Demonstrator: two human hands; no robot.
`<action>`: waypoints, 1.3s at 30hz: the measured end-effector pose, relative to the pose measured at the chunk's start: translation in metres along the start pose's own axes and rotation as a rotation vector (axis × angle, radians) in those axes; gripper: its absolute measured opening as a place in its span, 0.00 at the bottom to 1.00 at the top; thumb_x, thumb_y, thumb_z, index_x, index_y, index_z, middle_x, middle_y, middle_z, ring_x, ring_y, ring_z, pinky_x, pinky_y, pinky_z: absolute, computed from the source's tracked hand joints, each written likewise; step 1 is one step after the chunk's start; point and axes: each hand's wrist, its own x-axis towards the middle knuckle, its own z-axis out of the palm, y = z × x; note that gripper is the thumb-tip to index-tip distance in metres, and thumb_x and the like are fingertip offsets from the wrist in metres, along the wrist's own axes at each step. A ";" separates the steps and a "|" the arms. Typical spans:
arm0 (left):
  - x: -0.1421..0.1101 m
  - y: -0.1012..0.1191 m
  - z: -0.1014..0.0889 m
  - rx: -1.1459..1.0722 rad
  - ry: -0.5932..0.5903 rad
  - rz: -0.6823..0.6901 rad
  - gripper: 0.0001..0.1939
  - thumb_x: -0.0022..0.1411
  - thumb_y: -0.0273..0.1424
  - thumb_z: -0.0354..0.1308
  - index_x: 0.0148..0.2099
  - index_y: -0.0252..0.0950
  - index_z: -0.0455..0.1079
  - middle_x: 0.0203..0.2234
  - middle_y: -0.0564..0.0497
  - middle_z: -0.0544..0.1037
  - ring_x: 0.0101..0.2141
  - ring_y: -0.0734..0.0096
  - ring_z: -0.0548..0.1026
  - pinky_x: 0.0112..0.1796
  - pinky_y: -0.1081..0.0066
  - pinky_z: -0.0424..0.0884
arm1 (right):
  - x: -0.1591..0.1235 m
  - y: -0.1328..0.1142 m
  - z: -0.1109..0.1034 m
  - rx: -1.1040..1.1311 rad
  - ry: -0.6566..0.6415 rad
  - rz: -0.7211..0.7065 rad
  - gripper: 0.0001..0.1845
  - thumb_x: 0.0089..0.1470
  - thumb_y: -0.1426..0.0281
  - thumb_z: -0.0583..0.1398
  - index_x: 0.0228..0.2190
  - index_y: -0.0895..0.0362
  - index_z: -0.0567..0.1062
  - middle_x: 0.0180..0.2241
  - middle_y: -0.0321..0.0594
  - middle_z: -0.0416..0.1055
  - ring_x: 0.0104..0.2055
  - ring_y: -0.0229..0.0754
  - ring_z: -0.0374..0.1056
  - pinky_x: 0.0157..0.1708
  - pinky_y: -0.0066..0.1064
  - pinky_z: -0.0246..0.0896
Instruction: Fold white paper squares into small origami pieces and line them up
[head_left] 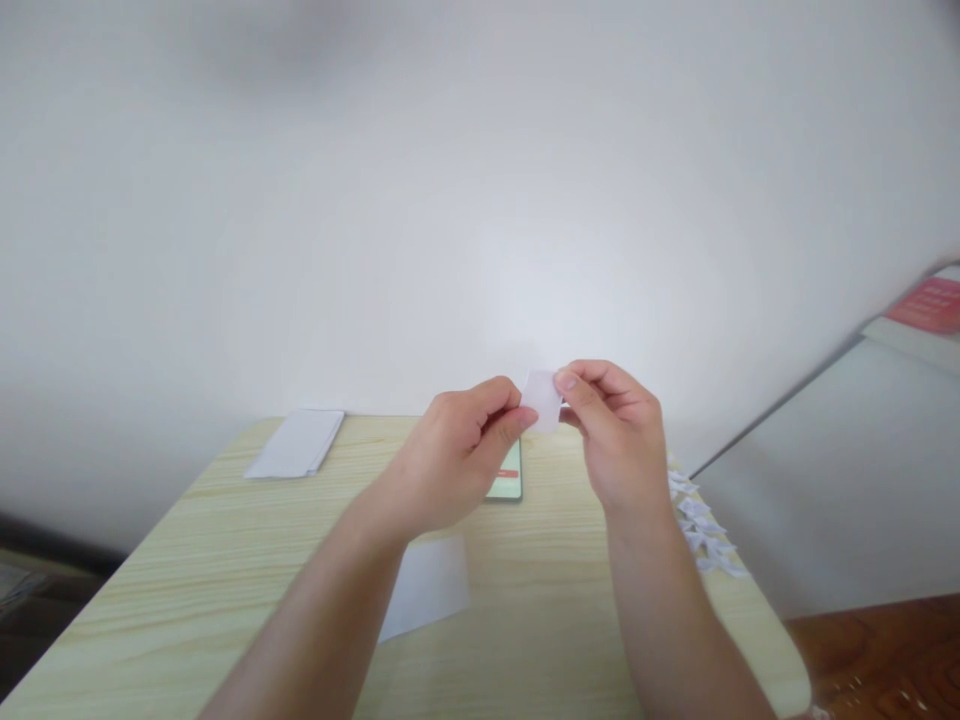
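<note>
A small piece of white paper (542, 403) is held up above the table between my two hands. My left hand (469, 445) pinches its left edge between thumb and curled fingers. At the upper right corner, my right hand (615, 425) grips it with thumb and fingertips. Below my left wrist a larger sheet of white paper (431, 585) lies flat, partly covered by my forearm. Behind my left hand a device with a pale green screen (510, 480) rests on the table, mostly hidden.
A stack of white paper (296, 443) sits at the table's back left. Several small folded paper pieces (705, 530) lie along the right edge of the light wooden table (225, 560). A white wall (375, 200) rises behind. A pale panel with a red label (930, 305) stands at right.
</note>
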 end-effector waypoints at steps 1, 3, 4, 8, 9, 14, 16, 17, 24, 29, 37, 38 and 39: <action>0.000 -0.001 0.000 -0.009 0.007 0.001 0.17 0.73 0.39 0.52 0.31 0.38 0.60 0.22 0.57 0.61 0.24 0.76 0.59 0.22 0.76 0.56 | 0.000 0.000 0.000 0.006 0.005 0.007 0.10 0.56 0.60 0.70 0.34 0.53 0.79 0.30 0.33 0.76 0.31 0.37 0.71 0.35 0.32 0.74; 0.000 -0.004 0.001 -0.034 0.023 -0.006 0.17 0.74 0.40 0.52 0.32 0.38 0.61 0.22 0.57 0.62 0.24 0.76 0.59 0.22 0.75 0.56 | 0.000 -0.001 -0.001 0.025 -0.013 0.033 0.12 0.55 0.59 0.70 0.35 0.53 0.80 0.31 0.34 0.77 0.32 0.38 0.73 0.35 0.33 0.76; 0.000 -0.005 0.001 -0.046 0.035 -0.007 0.17 0.74 0.40 0.52 0.32 0.38 0.61 0.22 0.57 0.62 0.24 0.76 0.59 0.22 0.75 0.56 | 0.000 -0.001 -0.002 0.029 -0.052 0.055 0.12 0.54 0.59 0.71 0.36 0.53 0.80 0.32 0.34 0.78 0.33 0.39 0.74 0.34 0.33 0.77; 0.002 -0.007 -0.001 -0.090 0.109 0.038 0.19 0.73 0.40 0.55 0.30 0.37 0.61 0.22 0.56 0.63 0.24 0.76 0.59 0.25 0.72 0.57 | 0.001 -0.003 -0.007 -0.055 -0.284 0.108 0.11 0.56 0.60 0.70 0.36 0.54 0.82 0.30 0.36 0.79 0.33 0.40 0.76 0.35 0.33 0.76; 0.002 -0.007 -0.002 -0.098 0.116 0.047 0.20 0.73 0.40 0.55 0.29 0.37 0.62 0.22 0.56 0.64 0.24 0.76 0.59 0.26 0.71 0.56 | 0.001 -0.003 -0.008 -0.088 -0.309 0.100 0.11 0.57 0.59 0.69 0.35 0.54 0.82 0.29 0.36 0.79 0.32 0.39 0.76 0.35 0.33 0.75; 0.002 -0.008 -0.008 -0.248 0.212 0.041 0.09 0.67 0.37 0.63 0.39 0.37 0.73 0.26 0.53 0.72 0.28 0.72 0.68 0.29 0.70 0.64 | 0.001 -0.005 -0.013 -0.207 -0.327 0.061 0.11 0.58 0.60 0.68 0.33 0.55 0.81 0.30 0.36 0.79 0.34 0.40 0.75 0.36 0.33 0.71; 0.002 -0.008 -0.011 -0.315 0.273 0.049 0.09 0.65 0.35 0.65 0.44 0.37 0.75 0.29 0.51 0.76 0.31 0.69 0.73 0.33 0.69 0.69 | 0.001 -0.006 -0.015 -0.256 -0.342 0.070 0.10 0.58 0.60 0.68 0.32 0.55 0.80 0.31 0.36 0.79 0.34 0.40 0.73 0.35 0.32 0.69; 0.002 -0.008 -0.013 -0.323 0.283 0.049 0.08 0.65 0.35 0.66 0.44 0.37 0.75 0.30 0.50 0.77 0.32 0.68 0.74 0.34 0.68 0.71 | 0.001 -0.006 -0.016 -0.277 -0.350 0.074 0.11 0.58 0.60 0.68 0.31 0.55 0.80 0.31 0.36 0.79 0.33 0.40 0.73 0.34 0.32 0.68; 0.000 -0.006 -0.019 -0.269 0.281 0.027 0.03 0.64 0.31 0.65 0.38 0.37 0.77 0.29 0.51 0.77 0.31 0.69 0.74 0.34 0.68 0.72 | -0.002 -0.010 -0.019 -0.365 -0.377 0.057 0.12 0.59 0.59 0.67 0.31 0.55 0.79 0.30 0.36 0.78 0.32 0.39 0.71 0.34 0.32 0.65; -0.001 -0.003 -0.019 -0.234 0.301 0.016 0.04 0.63 0.32 0.65 0.36 0.37 0.77 0.27 0.51 0.77 0.30 0.69 0.74 0.32 0.69 0.71 | 0.000 -0.009 -0.015 -0.271 -0.300 -0.010 0.10 0.58 0.61 0.68 0.38 0.53 0.79 0.31 0.35 0.77 0.33 0.40 0.73 0.33 0.32 0.67; -0.001 0.000 -0.011 -0.180 0.380 0.035 0.02 0.64 0.30 0.64 0.39 0.38 0.75 0.28 0.52 0.81 0.31 0.68 0.79 0.34 0.69 0.75 | -0.004 -0.010 -0.008 -0.217 -0.186 -0.082 0.14 0.59 0.66 0.68 0.46 0.48 0.76 0.19 0.26 0.69 0.22 0.37 0.68 0.26 0.32 0.64; -0.001 0.000 -0.010 -0.179 0.386 0.037 0.02 0.64 0.30 0.64 0.39 0.38 0.75 0.28 0.52 0.81 0.31 0.68 0.79 0.35 0.69 0.75 | -0.004 -0.009 -0.007 -0.202 -0.186 -0.106 0.13 0.59 0.67 0.68 0.46 0.48 0.77 0.19 0.26 0.70 0.22 0.37 0.68 0.26 0.31 0.63; -0.001 0.000 -0.009 -0.182 0.387 0.039 0.02 0.64 0.30 0.64 0.39 0.38 0.75 0.29 0.52 0.81 0.32 0.67 0.80 0.36 0.69 0.76 | -0.005 -0.008 -0.006 -0.188 -0.186 -0.131 0.12 0.59 0.68 0.69 0.44 0.49 0.78 0.20 0.27 0.70 0.22 0.36 0.68 0.26 0.31 0.63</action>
